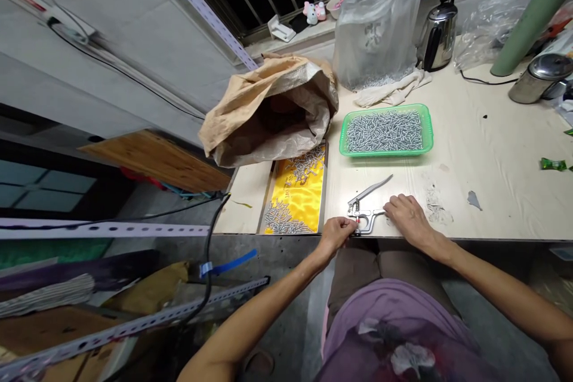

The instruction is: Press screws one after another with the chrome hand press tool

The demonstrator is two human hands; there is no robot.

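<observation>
Silver spring-handled pliers with a C-shaped jaw lie at the front edge of the table, their upper lever swung wide from the lower handle. My right hand is closed on the end of the lower handle. At the jaw, beside a small red part, the fingers of my left hand are pinched together; what they hold is too small to make out. Beyond the pliers is a green plastic basket full of small silver metal pins. Left of my left hand, a yellow-lined tray has loose metal pieces in two heaps.
A large open brown sack leans over the tray's far end. Behind the basket stand a clear plastic bag, a white cloth and a steel kettle. A green flask and a metal pot are at right.
</observation>
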